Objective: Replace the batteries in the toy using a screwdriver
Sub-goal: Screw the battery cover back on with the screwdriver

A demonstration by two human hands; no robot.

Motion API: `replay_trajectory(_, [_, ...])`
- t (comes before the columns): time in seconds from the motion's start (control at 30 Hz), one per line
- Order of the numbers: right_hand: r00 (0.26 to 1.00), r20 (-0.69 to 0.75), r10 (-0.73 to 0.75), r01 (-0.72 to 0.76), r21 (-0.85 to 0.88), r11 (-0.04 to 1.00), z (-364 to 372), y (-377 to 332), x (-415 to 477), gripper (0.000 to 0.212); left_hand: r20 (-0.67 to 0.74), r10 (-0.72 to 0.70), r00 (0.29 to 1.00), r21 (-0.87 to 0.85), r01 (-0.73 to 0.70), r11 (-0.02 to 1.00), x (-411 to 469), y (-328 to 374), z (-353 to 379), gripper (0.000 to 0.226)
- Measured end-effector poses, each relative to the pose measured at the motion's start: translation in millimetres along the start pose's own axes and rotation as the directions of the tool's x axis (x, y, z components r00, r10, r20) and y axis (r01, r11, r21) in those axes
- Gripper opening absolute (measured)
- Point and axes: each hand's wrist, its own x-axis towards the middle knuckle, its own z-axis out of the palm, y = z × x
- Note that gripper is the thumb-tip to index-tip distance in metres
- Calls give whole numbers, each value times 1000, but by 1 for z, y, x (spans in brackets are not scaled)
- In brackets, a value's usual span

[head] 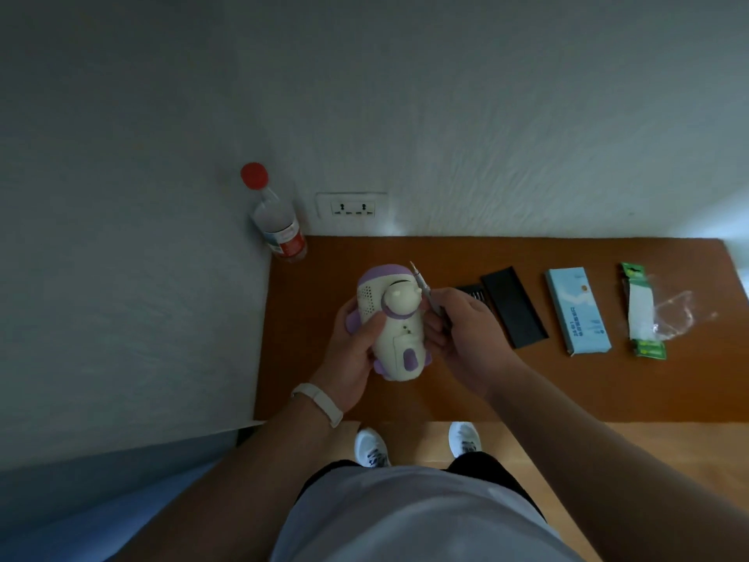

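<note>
A cream and purple toy point(395, 330) is held above the near left part of the brown table point(567, 383). My left hand point(352, 358) grips the toy's left side, thumb across its body. My right hand point(466, 338) holds a thin silver screwdriver point(423, 292), whose tip points up and away past the toy's top, while its fingers also touch the toy's right side. A green battery pack point(642, 310) with torn clear plastic lies at the table's right.
A black screwdriver-bit case point(514, 312) lies open just right of my right hand, with a light blue box point(577, 312) beyond it. A red-capped water bottle point(275, 215) stands in the back left corner by a wall socket point(352, 206). My shoes point(372, 448) show below the table edge.
</note>
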Motion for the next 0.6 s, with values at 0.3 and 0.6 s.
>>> replay_trajectory(0.3, [981, 123, -148, 168, -168, 971, -8, -77, -41, 30, -104, 227, 968, -1, -228, 974, -51, 47, 31, 83])
replay_trajectory(0.6, [906, 292, -305, 408, -421, 810, -31, -149, -98, 26, -130, 497, 858, 104, -487, 867, -121, 90, 94, 96])
